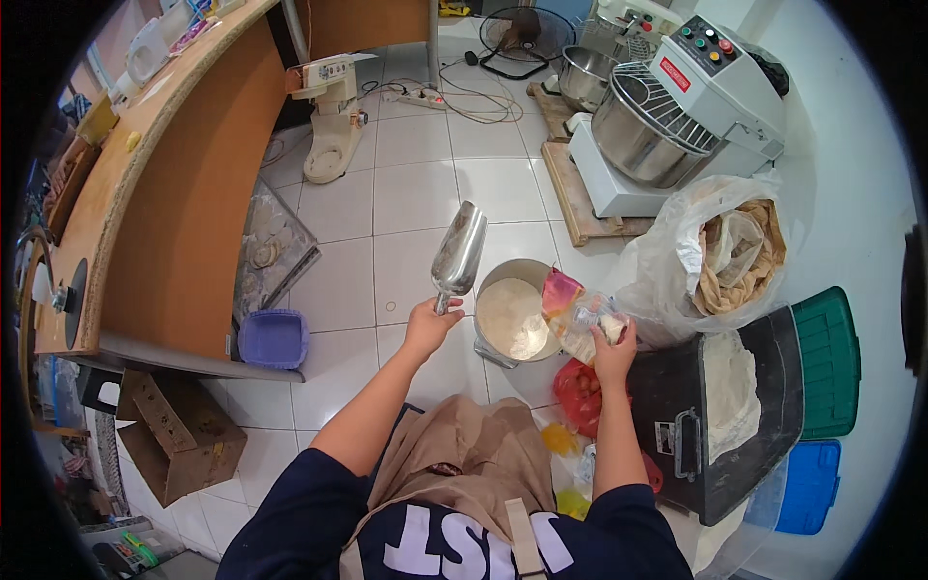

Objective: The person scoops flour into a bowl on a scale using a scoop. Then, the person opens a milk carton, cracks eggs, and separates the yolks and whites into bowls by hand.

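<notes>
- The right hand (pixel 613 354) has its fingers closed around a clear plastic bag (pixel 583 320) with something pale inside. The bag is held up just beside the metal bowl (pixel 512 314).
- The left hand (pixel 428 324) has its fingers wrapped tight on the handle of a shiny metal scoop (pixel 458 254). The scoop points up and away, just left of the bowl.
- The bowl sits on the white tile floor (pixel 416 193) and has white flour in it.
- A black bin (pixel 764 387) with flour stands to the right.
- Farther off is a big mixer (pixel 677 116).
</notes>
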Demonstrator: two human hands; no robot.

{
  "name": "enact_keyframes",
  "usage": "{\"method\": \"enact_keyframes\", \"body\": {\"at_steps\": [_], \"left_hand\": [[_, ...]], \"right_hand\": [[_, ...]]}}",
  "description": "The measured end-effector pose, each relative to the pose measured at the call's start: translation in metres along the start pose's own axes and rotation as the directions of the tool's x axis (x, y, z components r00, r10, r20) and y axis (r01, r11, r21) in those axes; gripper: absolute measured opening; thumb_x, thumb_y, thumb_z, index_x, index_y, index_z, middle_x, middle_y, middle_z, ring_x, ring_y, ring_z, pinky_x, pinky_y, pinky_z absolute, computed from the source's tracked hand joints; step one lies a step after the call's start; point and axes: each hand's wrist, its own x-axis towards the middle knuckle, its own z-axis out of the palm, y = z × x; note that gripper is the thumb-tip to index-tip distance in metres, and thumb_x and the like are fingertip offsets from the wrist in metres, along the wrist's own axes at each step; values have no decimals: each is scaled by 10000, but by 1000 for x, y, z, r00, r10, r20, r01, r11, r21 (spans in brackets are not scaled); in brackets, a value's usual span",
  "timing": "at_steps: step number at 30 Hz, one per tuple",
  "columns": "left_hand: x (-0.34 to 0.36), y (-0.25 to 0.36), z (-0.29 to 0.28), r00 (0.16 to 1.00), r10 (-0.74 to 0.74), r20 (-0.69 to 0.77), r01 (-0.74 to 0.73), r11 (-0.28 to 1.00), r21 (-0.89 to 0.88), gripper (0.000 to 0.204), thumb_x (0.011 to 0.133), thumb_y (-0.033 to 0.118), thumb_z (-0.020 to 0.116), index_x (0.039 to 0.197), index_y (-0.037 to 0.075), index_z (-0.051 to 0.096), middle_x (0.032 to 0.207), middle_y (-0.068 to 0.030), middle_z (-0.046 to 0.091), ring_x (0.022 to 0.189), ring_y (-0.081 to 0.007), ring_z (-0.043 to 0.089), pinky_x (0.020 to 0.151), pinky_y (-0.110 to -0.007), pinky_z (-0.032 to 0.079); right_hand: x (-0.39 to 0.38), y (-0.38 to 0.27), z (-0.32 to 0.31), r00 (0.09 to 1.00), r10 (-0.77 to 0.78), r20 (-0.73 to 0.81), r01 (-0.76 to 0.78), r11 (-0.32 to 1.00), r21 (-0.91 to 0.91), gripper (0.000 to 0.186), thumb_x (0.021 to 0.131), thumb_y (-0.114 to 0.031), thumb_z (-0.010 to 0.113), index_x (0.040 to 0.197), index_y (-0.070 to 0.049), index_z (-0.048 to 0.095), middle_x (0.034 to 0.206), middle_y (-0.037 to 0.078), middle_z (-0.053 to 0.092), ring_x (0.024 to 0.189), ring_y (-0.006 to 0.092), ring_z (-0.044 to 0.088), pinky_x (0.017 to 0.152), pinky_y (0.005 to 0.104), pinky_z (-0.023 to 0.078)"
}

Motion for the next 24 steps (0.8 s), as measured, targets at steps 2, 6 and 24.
{"method": "enact_keyframes", "body": {"at_steps": [2, 6, 24], "left_hand": [[0, 1, 0, 1000, -14, 12, 14, 1000, 20, 252, 742, 150, 708, 967, 43, 667, 691, -2, 567, 643, -96, 497, 599, -258, 416], [-1, 0, 1, 1000, -6, 27, 5, 1000, 22, 256, 751, 141, 696, 989, 53, 665, 692, 48, 510, 627, -63, 435, 586, -229, 370], [-7, 6, 5, 999, 2, 54, -3, 1000, 28, 255, 756, 151, 692, 996, 66, 672, 717, 29, 555, 667, -77, 489, 624, -248, 406]], "right_hand": [[0, -1, 1, 999, 30, -25, -30, 1000, 2, 427, 695, -44, 741, 1053, 8, 514, 924, 108, 616, 863, 188, 588, 790, 314, 459], [-1, 7, -4, 999, 11, 43, -9, 999, -41, 454, 717, -21, 729, 1105, 19, 496, 1010, 111, 594, 924, 161, 565, 823, 294, 447], [6, -13, 16, 988, -3, 153, 11, 999, -51, 387, 727, -18, 716, 1053, 15, 511, 972, 91, 613, 894, 140, 576, 788, 282, 457]]}}
